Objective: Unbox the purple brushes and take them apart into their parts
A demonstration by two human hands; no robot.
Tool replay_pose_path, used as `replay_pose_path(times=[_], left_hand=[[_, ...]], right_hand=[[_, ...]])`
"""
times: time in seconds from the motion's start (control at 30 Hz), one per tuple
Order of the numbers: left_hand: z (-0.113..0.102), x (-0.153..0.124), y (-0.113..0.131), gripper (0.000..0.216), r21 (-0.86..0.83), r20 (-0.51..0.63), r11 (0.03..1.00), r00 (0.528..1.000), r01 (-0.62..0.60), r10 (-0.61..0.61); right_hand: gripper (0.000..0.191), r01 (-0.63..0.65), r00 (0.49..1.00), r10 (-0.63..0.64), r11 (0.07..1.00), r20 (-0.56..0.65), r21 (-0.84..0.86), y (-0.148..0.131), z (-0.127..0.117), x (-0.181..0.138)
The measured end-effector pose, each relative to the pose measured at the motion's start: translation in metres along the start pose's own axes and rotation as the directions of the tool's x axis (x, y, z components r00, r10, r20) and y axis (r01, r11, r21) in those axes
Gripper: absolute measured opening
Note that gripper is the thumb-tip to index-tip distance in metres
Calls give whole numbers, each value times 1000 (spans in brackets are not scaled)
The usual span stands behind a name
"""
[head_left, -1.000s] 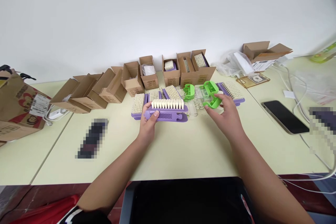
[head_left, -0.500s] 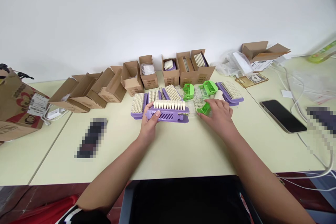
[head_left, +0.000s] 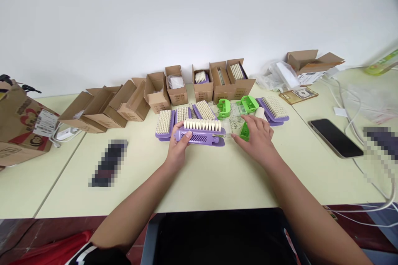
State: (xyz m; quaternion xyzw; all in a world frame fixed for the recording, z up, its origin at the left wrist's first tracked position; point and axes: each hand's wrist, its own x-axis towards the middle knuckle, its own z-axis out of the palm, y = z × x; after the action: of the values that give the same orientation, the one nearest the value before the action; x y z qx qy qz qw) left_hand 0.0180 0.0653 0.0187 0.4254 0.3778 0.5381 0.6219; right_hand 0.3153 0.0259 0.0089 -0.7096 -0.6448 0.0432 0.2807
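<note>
My left hand is closed on the left end of a purple brush, with thumb along its slotted side and cream bristles upward. A thin metal coil shows at the brush's right end. My right hand reaches over a green plastic part, partly covering it; thumb and forefinger are apart. The thumb tip lies near a clear plastic piece; whether it touches is unclear. Behind the held brush lie more purple brushes. Two further green parts with clear pieces stand beyond my right hand.
Small open cardboard boxes line the wall, some holding brushes. Another brush lies to the right, near a black phone and white cables. A blurred dark object lies at left. A black tray sits below the table edge.
The brush in my left hand has shifted slightly right and down. My right thumb has moved a little left, and the fingers have spread a little over the green part.
</note>
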Motion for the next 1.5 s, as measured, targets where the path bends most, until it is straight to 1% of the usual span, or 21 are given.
replay_pose_path(times=[0.07, 0.13, 0.2, 0.23, 0.27, 0.33, 0.4, 0.43, 0.47, 0.53, 0.57, 0.63, 0.73, 0.83, 0.97, 1.03, 1.13, 1.2, 1.3, 1.37, 1.5], left_hand=[[-1, 0, -1, 65, -2, 6, 1000, 1000, 2, -2], [-1, 0, -3, 65, -5, 18, 1000, 1000, 8, -8], [-1, 0, -5, 66, -11, 37, 1000, 999, 12, -11], [-1, -1, -7, 66, -14, 49, 1000, 999, 10, -10], [0, -1, -9, 67, -14, 62, 1000, 998, 7, -6], [1, -2, -13, 68, -5, 86, 1000, 996, -2, 3], [2, -2, -19, 69, 21, 102, 1000, 995, -13, 11], [2, -2, -22, 70, 37, 109, 999, 994, -21, 17], [2, -2, -24, 70, 52, 118, 998, 993, -30, 24], [1, -2, -29, 72, 77, 136, 996, 990, -45, 34], [0, -2, -30, 73, 86, 141, 995, 989, -47, 34], [0, -2, -32, 75, 92, 146, 995, 989, -36, 23], [2, -3, -30, 76, 75, 148, 997, 989, 0, -11], [8, -4, -25, 80, 66, 145, 997, 988, 46, -55], [15, -5, -19, 75, 51, 164, 987, 974, 149, -156], [16, -4, -17, 70, 18, 219, 971, 946, 240, -238], [14, -3, -15, 66, -53, 316, 928, 888, 368, -334], [12, -1, -15, 63, -86, 360, 895, 852, 437, -381], [10, 2, -15, 56, -106, 379, 847, 809, 521, -450], [9, 4, -15, 50, -118, 378, 825, 793, 553, -477], [8, 7, -16, 41, -115, 373, 814, 784, 570, -496]], right_hand=[[62, 88, 995, -83, 993, -63, 78, -7, -5, -3], [52, 186, 980, -166, 960, -110, 210, -13, -10, -6], [48, 244, 970, -226, 886, -91, 394, -17, -13, -10], [50, 242, 967, -249, 838, -51, 489, -18, -13, -11], [56, 217, 963, -269, 791, 7, 572, -19, -12, -13], [75, 118, 941, -300, 720, 154, 684, -20, -9, -17], [96, -16, 904, -308, 667, 295, 745, -21, -4, -19], [103, -80, 887, -307, 634, 345, 769, -22, -1, -19], [106, -133, 877, -302, 594, 373, 793, -23, 1, -19], [105, -193, 884, -278, 514, 376, 836, -25, 5, -19], [103, -204, 893, -262, 488, 365, 849, -25, 7, -18], [100, -210, 911, -227, 464, 345, 861, -26, 9, -17], [98, -202, 928, -190, 468, 322, 860, -26, 8, -16], [90, -163, 951, -154, 487, 268, 858, -27, 4, -15], [82, -86, 983, -87, 567, 163, 819, -28, -4, -14], [81, -44, 992, -69, 619, 110, 784, -27, -8, -14], [84, 40, 997, -75, 675, 15, 736, -25, -11, -16], [85, 111, 993, -97, 685, -61, 720, -24, -13, -18], [79, 198, 980, -128, 672, -152, 713, -24, -14, -21], [75, 209, 978, -127, 670, -167, 712, -23, -14, -21], [78, 129, 992, -93, 678, -90, 723, -23, -14, -21]])
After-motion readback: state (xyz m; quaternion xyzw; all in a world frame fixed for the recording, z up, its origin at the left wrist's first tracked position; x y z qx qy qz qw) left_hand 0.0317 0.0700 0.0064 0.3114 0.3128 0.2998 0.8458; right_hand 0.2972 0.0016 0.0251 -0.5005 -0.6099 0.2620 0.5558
